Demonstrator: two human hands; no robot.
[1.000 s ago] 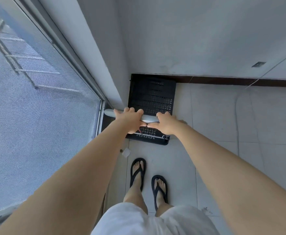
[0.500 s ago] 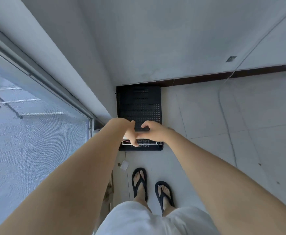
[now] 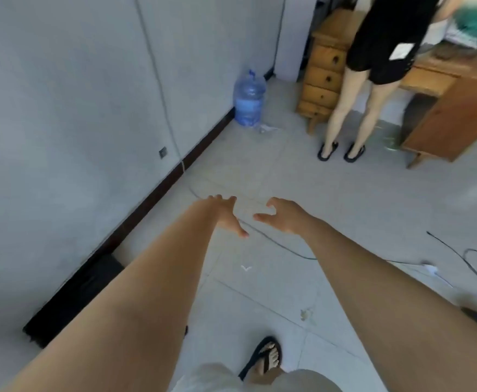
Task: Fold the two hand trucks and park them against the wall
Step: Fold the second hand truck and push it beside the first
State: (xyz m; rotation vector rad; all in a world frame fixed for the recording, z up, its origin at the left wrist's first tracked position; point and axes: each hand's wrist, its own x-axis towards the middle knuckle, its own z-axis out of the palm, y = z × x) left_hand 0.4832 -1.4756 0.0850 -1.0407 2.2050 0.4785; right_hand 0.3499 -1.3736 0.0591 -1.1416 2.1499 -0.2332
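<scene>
- Now the folded black plastic hand truck (image 3: 70,301) lies at lower left against the dark baseboard (image 3: 158,190), mostly hidden by the left forearm; no second truck is in view.
- Left hand (image 3: 223,213) and right hand (image 3: 282,216) — fingers spread, holding nothing.
- Trip risk, I judge — the thin black cable (image 3: 285,248) crosses the pale tiled floor (image 3: 330,199) ahead.
- Farther on, open floor narrows between the blue water jug (image 3: 248,100) and a standing person's legs (image 3: 347,108).

2 bare hands, left hand (image 3: 226,215) and right hand (image 3: 284,216), both empty, fingers spread. 1 black folded hand truck (image 3: 73,301) by wall. 1 water jug (image 3: 249,99). 1 drawer chest (image 3: 323,72). 1 bench (image 3: 458,108). 1 other person (image 3: 384,52).
</scene>
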